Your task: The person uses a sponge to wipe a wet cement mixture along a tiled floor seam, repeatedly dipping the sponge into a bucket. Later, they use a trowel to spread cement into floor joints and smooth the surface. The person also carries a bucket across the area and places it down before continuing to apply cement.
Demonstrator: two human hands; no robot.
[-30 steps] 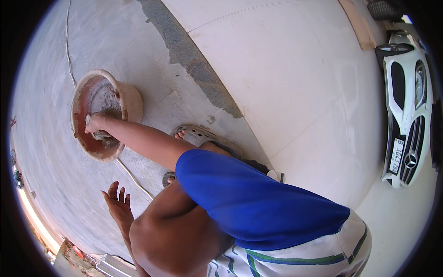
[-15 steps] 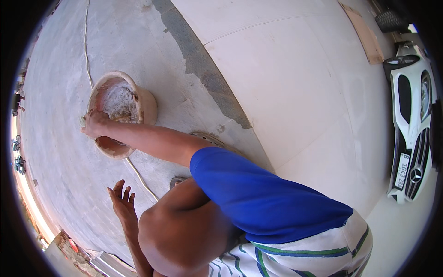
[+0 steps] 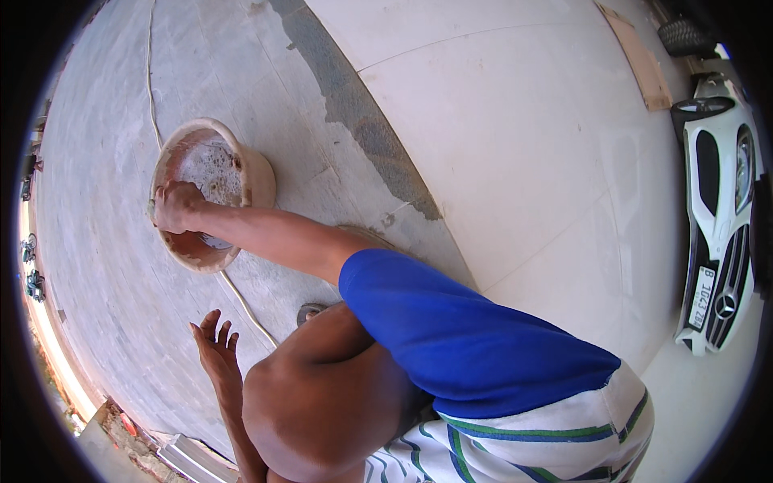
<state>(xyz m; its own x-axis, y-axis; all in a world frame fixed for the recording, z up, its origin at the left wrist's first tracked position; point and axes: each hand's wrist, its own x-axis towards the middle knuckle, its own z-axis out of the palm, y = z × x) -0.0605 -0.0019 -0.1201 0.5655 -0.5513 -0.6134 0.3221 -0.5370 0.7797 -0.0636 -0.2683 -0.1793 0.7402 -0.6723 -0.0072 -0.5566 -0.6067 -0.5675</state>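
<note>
Right hand (image 3: 175,207) closed on the near rim of the basin (image 3: 211,191), which sits on the floor (image 3: 113,266) beside a cord (image 3: 241,302). Left hand (image 3: 216,348) open, fingers spread, holding nothing, near the knee (image 3: 322,402). Toy car (image 3: 719,217) well apart.

A white toy car (image 3: 719,217) stands at the right on pale floor tiles (image 3: 515,145), with a flat brown board (image 3: 636,56) and a dark tyre (image 3: 684,34) beyond it. A thin cord (image 3: 150,88) runs across the grey cement (image 3: 97,266).
</note>
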